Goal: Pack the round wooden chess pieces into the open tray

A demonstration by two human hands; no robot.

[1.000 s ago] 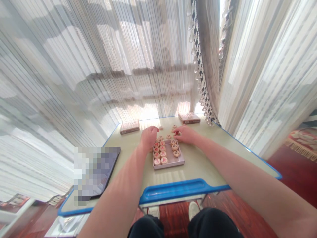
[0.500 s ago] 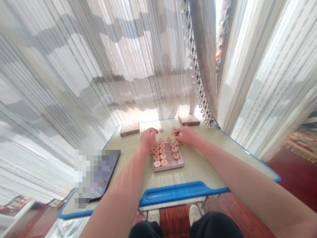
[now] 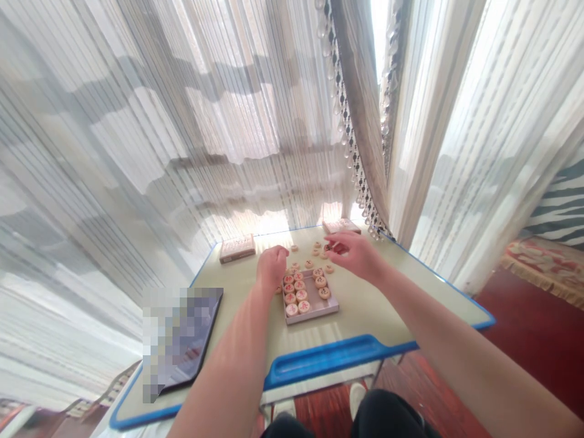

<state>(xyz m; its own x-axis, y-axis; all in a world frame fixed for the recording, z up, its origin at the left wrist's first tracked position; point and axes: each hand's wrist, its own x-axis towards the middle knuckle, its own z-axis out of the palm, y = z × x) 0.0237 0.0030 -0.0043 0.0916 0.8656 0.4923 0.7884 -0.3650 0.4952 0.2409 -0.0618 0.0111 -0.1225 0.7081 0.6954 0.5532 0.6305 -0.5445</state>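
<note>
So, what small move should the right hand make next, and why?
Probably bring the dark-marked piece that the right hand appears to pinch over to the shallow tray and lower it there. Three black-marked pieces line the tray's right side, and bare floor shows between them and the red-marked pieces, so it would likely fit.

The left hand (image 3: 272,267) is partly hiding a piece (image 3: 278,290) left of the tray (image 3: 314,316); the right hand (image 3: 353,252) is covering part of the far-right box (image 3: 336,225). Pixelation is blurring the left of the flat device (image 3: 194,347). The farthest piece (image 3: 294,248) is looking too small to read.
</note>
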